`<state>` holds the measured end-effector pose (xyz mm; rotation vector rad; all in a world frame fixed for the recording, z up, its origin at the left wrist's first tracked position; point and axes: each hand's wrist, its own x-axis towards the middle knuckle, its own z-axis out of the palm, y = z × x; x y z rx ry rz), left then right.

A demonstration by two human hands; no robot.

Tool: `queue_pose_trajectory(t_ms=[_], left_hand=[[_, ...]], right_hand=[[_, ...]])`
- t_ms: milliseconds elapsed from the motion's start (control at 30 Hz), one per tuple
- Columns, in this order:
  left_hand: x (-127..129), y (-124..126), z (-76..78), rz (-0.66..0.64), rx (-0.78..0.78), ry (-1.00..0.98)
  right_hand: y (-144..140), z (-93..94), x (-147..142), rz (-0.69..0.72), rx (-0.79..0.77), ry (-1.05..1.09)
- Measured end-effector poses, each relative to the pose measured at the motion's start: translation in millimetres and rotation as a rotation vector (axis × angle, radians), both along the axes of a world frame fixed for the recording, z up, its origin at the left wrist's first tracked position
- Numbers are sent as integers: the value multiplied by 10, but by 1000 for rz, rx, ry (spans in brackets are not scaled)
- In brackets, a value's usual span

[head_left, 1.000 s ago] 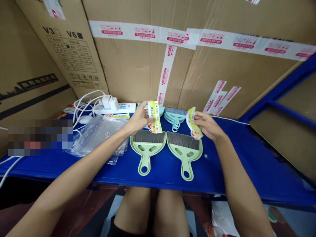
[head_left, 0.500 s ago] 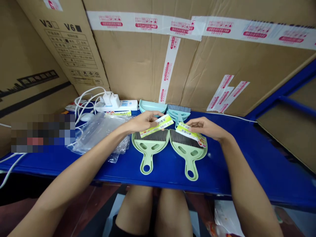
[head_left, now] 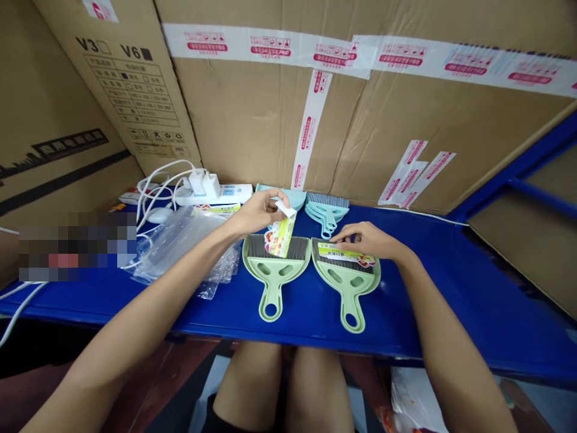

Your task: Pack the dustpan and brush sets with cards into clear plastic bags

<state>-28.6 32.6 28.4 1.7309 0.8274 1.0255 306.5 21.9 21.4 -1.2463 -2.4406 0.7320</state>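
Two pale green dustpan-and-brush sets lie side by side on the blue table, handles towards me: the left set [head_left: 272, 281] and the right set [head_left: 351, 294]. My left hand [head_left: 258, 213] pinches the white end of a yellow-green label card [head_left: 282, 236], which hangs tilted over the bristles of the left set. Over the bristles of the right set, a second label card [head_left: 346, 255] lies nearly flat. My right hand [head_left: 368, 239] has its fingers closed at that card's upper left edge. The fingertips there are partly hidden.
Blue dustpans [head_left: 295, 198] and blue brushes [head_left: 328, 211] stand at the back. Left of my arm lie clear plastic bags [head_left: 169, 246], with another label card [head_left: 216, 208] behind. A power strip [head_left: 234, 193] with white cables stands near the cardboard wall [head_left: 252, 120].
The card in my left hand has turned from slanting sideways to hanging downward. My right hand has lowered its card onto the bristles of the right set.
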Motion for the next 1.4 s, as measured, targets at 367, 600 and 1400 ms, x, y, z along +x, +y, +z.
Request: queue_pose_trajectory(t_ms=[367, 600, 1400], left_hand=[[24, -53, 61, -9, 175, 157], [-25, -135, 162, -83, 207, 184], [33, -266, 45, -323, 569, 910]], right_hand=[[-99, 52, -149, -258, 319, 181], [-56, -89, -169, -175, 499, 115], [-13, -244, -210, 8, 655, -221]])
